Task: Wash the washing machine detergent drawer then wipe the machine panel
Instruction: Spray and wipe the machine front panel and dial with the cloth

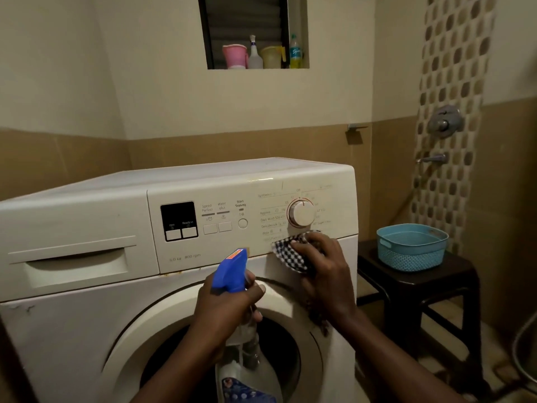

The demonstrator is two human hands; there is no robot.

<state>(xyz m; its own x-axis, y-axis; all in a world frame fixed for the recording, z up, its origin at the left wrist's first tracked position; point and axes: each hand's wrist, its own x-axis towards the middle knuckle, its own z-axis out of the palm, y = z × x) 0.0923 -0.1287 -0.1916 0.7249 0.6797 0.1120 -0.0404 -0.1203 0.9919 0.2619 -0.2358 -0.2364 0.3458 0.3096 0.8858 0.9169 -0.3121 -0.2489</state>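
Checked cloth [286, 255] against cream panel [223, 248]

Cream-and-tan tiled walls [203, 117], wall niche [257, 33], dark stool [418, 279], pebble-tile strip [453, 82]

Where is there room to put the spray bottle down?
The washing machine's flat top is bare, from the wall to its front edge. The dark stool has only a strip free in front of the blue basket. The window ledge is crowded with jugs and bottles.
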